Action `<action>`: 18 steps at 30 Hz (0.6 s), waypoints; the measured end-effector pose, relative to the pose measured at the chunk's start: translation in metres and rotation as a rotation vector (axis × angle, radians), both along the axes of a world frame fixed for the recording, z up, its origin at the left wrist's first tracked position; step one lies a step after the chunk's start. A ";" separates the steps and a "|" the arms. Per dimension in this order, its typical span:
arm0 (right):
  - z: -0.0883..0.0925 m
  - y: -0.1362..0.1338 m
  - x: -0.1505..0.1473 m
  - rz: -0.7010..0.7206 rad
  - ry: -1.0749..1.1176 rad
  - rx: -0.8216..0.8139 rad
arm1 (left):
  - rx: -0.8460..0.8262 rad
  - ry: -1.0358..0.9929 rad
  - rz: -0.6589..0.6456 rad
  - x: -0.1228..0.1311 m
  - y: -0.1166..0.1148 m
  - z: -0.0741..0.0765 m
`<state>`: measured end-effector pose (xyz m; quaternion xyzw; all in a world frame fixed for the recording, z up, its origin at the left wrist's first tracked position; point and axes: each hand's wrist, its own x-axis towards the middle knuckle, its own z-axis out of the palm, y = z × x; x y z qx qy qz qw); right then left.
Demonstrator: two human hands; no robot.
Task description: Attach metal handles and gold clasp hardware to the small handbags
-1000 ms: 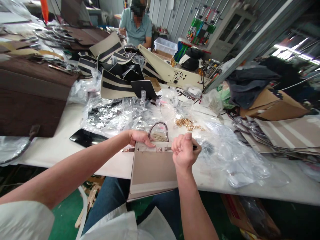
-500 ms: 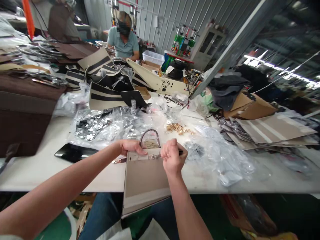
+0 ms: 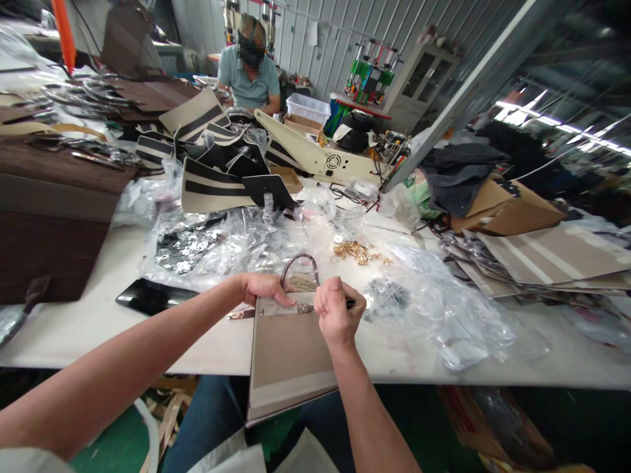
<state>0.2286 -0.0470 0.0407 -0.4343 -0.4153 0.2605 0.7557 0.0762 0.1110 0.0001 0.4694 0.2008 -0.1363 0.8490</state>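
A beige handbag leans over the near edge of the white table, its brown handle arching up at the top. My left hand presses flat on the bag's top edge, fingers closed over the rim. My right hand is clenched in a fist around a thin dark tool whose tip sticks out to the right. The fist sits at the bag's metal clasp strip.
Crumpled clear plastic bags cover the table's middle and right. Small gold fittings lie beyond the bag. A black flat panel lies at left, brown bags farther left. Striped panels and cardboard sit behind. Another person sits at the far end.
The view has shifted a little. My right fist has slid slightly left along the bag's top edge; my left hand keeps its hold on the rim.
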 end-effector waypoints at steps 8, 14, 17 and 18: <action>0.003 -0.007 -0.005 -0.028 -0.125 -0.100 | 0.032 -0.018 -0.040 0.002 -0.004 0.008; 0.007 -0.008 -0.009 -0.061 -0.155 -0.114 | 0.029 0.004 -0.043 0.003 -0.006 0.011; 0.009 -0.007 -0.010 -0.075 -0.186 -0.104 | 0.036 0.022 -0.057 0.005 -0.006 0.010; 0.009 -0.007 -0.011 -0.076 -0.189 -0.101 | 0.037 0.024 -0.057 0.004 -0.006 0.010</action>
